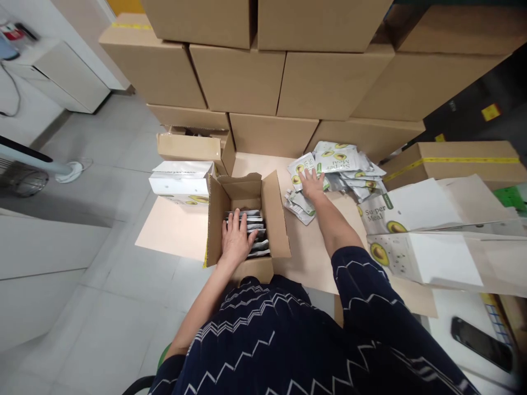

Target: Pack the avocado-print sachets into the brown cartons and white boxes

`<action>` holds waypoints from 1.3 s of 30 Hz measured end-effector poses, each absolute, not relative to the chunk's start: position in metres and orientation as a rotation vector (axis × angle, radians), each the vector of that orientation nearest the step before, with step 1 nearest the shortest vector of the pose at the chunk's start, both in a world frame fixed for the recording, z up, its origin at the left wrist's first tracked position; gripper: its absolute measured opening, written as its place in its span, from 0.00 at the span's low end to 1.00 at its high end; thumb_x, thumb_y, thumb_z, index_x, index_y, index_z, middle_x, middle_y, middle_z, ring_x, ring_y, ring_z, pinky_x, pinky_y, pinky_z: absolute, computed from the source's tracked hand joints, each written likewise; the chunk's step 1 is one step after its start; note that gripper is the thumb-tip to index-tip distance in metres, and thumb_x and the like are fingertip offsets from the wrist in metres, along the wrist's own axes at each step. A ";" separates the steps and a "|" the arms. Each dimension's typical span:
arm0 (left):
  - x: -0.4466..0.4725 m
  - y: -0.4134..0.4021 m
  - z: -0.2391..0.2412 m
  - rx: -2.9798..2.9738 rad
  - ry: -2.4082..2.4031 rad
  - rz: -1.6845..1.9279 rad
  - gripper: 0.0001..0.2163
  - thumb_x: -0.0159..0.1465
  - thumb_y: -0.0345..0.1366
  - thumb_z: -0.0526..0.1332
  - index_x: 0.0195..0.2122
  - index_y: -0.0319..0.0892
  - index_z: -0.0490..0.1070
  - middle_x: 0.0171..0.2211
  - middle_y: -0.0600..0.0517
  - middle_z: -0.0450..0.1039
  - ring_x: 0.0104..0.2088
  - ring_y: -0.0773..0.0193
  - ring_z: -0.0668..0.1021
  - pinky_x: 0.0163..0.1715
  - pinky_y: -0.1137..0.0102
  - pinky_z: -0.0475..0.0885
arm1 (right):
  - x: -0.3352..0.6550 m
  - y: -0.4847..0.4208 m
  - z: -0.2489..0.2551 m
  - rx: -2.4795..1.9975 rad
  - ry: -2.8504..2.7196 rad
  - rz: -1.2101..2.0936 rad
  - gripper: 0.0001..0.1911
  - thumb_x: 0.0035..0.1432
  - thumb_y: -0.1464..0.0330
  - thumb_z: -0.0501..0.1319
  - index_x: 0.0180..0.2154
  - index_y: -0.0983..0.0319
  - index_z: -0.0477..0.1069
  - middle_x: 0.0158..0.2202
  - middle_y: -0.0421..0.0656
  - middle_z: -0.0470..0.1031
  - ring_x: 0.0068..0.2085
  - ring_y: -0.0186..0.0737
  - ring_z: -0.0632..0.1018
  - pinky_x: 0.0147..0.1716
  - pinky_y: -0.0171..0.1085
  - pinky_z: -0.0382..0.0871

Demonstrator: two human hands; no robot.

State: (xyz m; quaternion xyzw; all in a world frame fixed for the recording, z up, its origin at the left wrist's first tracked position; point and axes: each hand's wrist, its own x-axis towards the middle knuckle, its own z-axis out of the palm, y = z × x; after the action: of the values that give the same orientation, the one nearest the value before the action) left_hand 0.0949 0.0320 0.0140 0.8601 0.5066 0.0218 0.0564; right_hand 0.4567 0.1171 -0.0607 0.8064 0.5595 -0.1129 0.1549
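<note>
Left hand (237, 240): fingers spread across upright pouches (259, 243) in carton (275, 219), seemingly steadying them. Right hand (312, 185): fingers wide on loose pouch (306, 163) (beside the heap (340, 159)).

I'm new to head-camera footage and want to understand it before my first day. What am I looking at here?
There's no machine here: these are a person's two bare hands. The single picture comes from a camera worn on that person's head, looking forward and down.

The left hand reaches into an open carton, spread over a row of pouches inside. The right hand lies on one of the loose pouches heaped on the pale tabletop. Neither hand looks closed around anything, though the hands hide some of what they touch.

Printed white cartons lie to the right, and plain brown boxes are stacked behind.
</note>
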 end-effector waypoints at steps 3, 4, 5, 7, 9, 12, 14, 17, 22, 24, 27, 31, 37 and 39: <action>0.095 0.032 0.013 2.623 1.538 0.056 0.31 0.68 0.50 0.49 0.66 0.35 0.57 0.70 0.38 0.49 0.68 0.42 0.56 0.64 0.47 0.55 | 0.445 0.114 -0.067 2.367 1.624 -0.330 0.33 0.64 0.77 0.44 0.69 0.60 0.50 0.72 0.52 0.44 0.71 0.57 0.45 0.62 0.66 0.34; 0.095 0.032 0.013 2.628 1.539 0.055 0.31 0.68 0.50 0.49 0.66 0.35 0.57 0.70 0.38 0.49 0.68 0.43 0.56 0.64 0.47 0.55 | 0.439 0.112 -0.066 2.376 1.648 -0.320 0.32 0.64 0.78 0.43 0.68 0.61 0.52 0.71 0.53 0.46 0.70 0.56 0.47 0.62 0.66 0.34; 0.095 0.032 0.013 2.633 1.540 0.055 0.31 0.68 0.51 0.49 0.66 0.35 0.57 0.70 0.38 0.49 0.68 0.43 0.57 0.64 0.47 0.55 | 0.433 0.109 -0.064 2.376 1.678 -0.309 0.32 0.64 0.78 0.42 0.68 0.61 0.54 0.70 0.53 0.49 0.69 0.56 0.49 0.62 0.66 0.35; 0.095 0.032 0.012 2.640 1.538 0.057 0.31 0.68 0.51 0.49 0.66 0.35 0.57 0.70 0.38 0.49 0.68 0.43 0.57 0.64 0.47 0.55 | 0.421 0.100 -0.056 2.344 1.745 -0.315 0.31 0.63 0.78 0.44 0.66 0.61 0.56 0.68 0.53 0.55 0.67 0.55 0.55 0.62 0.67 0.37; 0.095 0.032 0.013 2.641 1.535 0.057 0.30 0.69 0.51 0.48 0.66 0.35 0.57 0.70 0.38 0.49 0.68 0.43 0.57 0.64 0.47 0.55 | 0.409 0.091 -0.044 2.305 1.808 -0.357 0.30 0.62 0.78 0.45 0.64 0.62 0.59 0.65 0.55 0.61 0.62 0.54 0.62 0.61 0.65 0.45; 0.095 0.032 0.014 2.627 1.537 0.059 0.31 0.68 0.51 0.48 0.66 0.35 0.57 0.70 0.38 0.49 0.68 0.43 0.56 0.64 0.47 0.55 | 0.401 0.079 -0.023 2.355 1.856 -0.376 0.24 0.65 0.76 0.44 0.59 0.66 0.64 0.57 0.58 0.70 0.55 0.52 0.70 0.57 0.56 0.57; 0.096 0.032 0.015 2.609 1.535 0.057 0.30 0.68 0.50 0.49 0.66 0.36 0.57 0.70 0.38 0.49 0.68 0.43 0.56 0.65 0.48 0.54 | 0.404 0.073 -0.006 2.494 1.828 -0.359 0.22 0.67 0.73 0.44 0.57 0.66 0.66 0.51 0.58 0.74 0.49 0.50 0.74 0.51 0.49 0.63; 0.096 0.031 0.015 2.592 1.531 0.054 0.31 0.68 0.50 0.49 0.66 0.36 0.57 0.70 0.39 0.48 0.68 0.43 0.55 0.65 0.47 0.53 | 0.419 0.067 0.027 2.826 1.769 -0.254 0.20 0.69 0.67 0.42 0.52 0.65 0.68 0.41 0.55 0.77 0.41 0.48 0.76 0.43 0.44 0.67; 0.097 0.030 0.015 2.590 1.536 0.056 0.31 0.68 0.50 0.49 0.66 0.35 0.57 0.70 0.39 0.48 0.68 0.42 0.55 0.65 0.48 0.53 | 0.428 0.042 0.113 3.074 2.278 -0.039 0.22 0.70 0.57 0.42 0.42 0.62 0.69 0.34 0.46 0.73 0.36 0.43 0.73 0.38 0.41 0.67; 0.097 0.030 0.015 2.591 1.539 0.060 0.31 0.68 0.50 0.49 0.66 0.35 0.57 0.70 0.39 0.48 0.68 0.42 0.56 0.65 0.47 0.53 | 0.415 0.030 0.149 2.961 2.540 -0.179 0.22 0.69 0.54 0.45 0.41 0.61 0.70 0.33 0.44 0.71 0.35 0.41 0.73 0.36 0.39 0.67; 0.097 0.030 0.015 2.597 1.542 0.062 0.30 0.68 0.50 0.49 0.66 0.34 0.57 0.70 0.38 0.48 0.68 0.42 0.56 0.65 0.47 0.54 | 0.380 0.026 0.184 2.654 2.764 -0.424 0.21 0.68 0.54 0.46 0.40 0.60 0.70 0.33 0.43 0.71 0.35 0.40 0.73 0.34 0.37 0.66; 0.097 0.030 0.015 2.610 1.542 0.069 0.30 0.68 0.50 0.50 0.66 0.34 0.58 0.70 0.38 0.49 0.68 0.41 0.57 0.64 0.48 0.54 | 0.327 0.051 0.186 2.169 2.786 -0.609 0.18 0.69 0.59 0.46 0.43 0.59 0.70 0.36 0.43 0.75 0.40 0.42 0.75 0.37 0.35 0.64; 0.097 0.029 0.015 2.593 1.550 0.075 0.30 0.68 0.50 0.49 0.66 0.36 0.58 0.70 0.39 0.49 0.68 0.43 0.57 0.64 0.48 0.54 | 0.269 0.106 0.137 1.735 2.669 -0.452 0.13 0.67 0.70 0.49 0.47 0.62 0.70 0.43 0.50 0.78 0.41 0.44 0.77 0.34 0.35 0.59; 0.098 0.029 0.016 2.582 1.548 0.074 0.30 0.68 0.50 0.50 0.66 0.36 0.57 0.70 0.39 0.48 0.68 0.43 0.56 0.64 0.48 0.54 | 0.259 0.123 0.116 1.640 2.617 -0.481 0.13 0.66 0.70 0.50 0.47 0.64 0.71 0.43 0.52 0.78 0.40 0.44 0.77 0.32 0.34 0.59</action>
State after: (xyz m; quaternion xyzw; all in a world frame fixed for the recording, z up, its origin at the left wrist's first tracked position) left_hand 0.0975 0.0286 0.0156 0.8557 0.5128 0.0247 0.0650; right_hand 0.2585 0.1226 0.1161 0.5246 0.8373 -0.1539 0.0080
